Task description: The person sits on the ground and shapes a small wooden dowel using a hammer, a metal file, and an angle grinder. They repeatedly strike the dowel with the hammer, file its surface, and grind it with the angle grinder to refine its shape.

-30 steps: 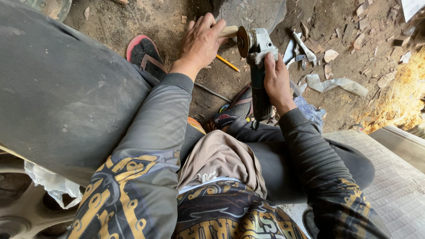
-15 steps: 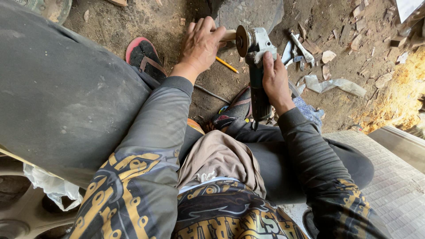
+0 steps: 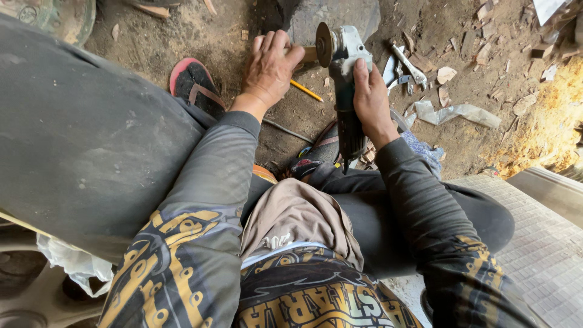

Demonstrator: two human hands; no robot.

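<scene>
The right hand [image 3: 369, 97] wraps its fingers around the angle grinder [image 3: 344, 73]; the left hand [image 3: 270, 67], fingers together, presses a wooden piece [image 3: 310, 54] touching the disc's left edge, scraps crowding right.

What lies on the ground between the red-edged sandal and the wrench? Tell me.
In the head view, between the sandal and the wrench lie a yellow pencil on the dirt, with the left hand and grinder above.

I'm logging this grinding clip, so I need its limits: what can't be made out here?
- Head view: the wooden piece is mostly hidden under the left hand.
- The right hand covers the angle grinder body, so its switch is unseen.
- The metal tools in the debris are too small to identify.
</scene>
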